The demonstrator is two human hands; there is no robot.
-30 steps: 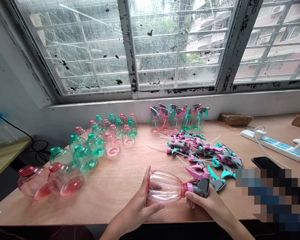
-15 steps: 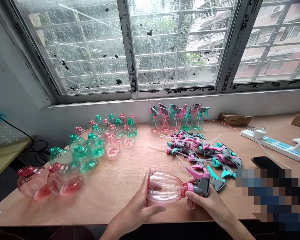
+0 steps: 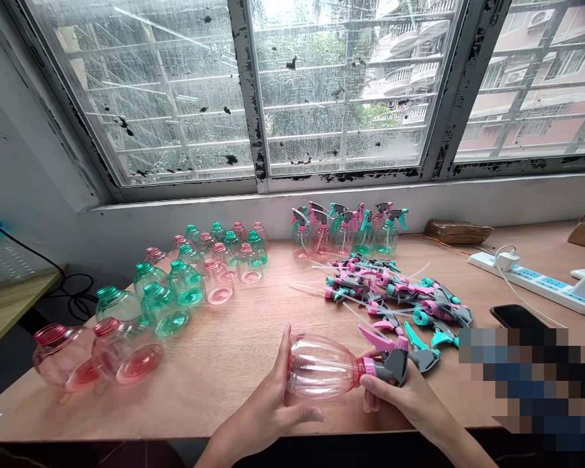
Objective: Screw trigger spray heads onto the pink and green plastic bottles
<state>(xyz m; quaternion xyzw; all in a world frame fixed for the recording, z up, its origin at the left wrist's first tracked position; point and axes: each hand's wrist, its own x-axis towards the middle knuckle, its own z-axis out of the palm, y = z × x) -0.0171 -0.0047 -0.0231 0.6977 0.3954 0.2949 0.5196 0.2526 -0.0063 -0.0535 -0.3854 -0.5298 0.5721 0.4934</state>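
A clear pink spray bottle (image 3: 322, 367) lies sideways between my hands above the near edge of the wooden table (image 3: 234, 351). My left hand (image 3: 268, 406) wraps round its base, thumb up along the bottom. My right hand (image 3: 400, 393) grips the pink collar and the grey and pink trigger head (image 3: 387, 361) fitted on the bottle's neck. Just behind my right hand lies a pile of loose trigger heads (image 3: 394, 296) in pink, teal and grey.
Open pink and teal bottles (image 3: 195, 276) without heads stand and lie at the left. Bottles with heads fitted (image 3: 346, 231) stand by the window wall. A power strip (image 3: 536, 279), a phone (image 3: 517, 316) and a blurred patch are at the right.
The bottle and both hands have stayed almost in place. My right fingers have shifted a little on the collar, and my left thumb sits slightly lower.
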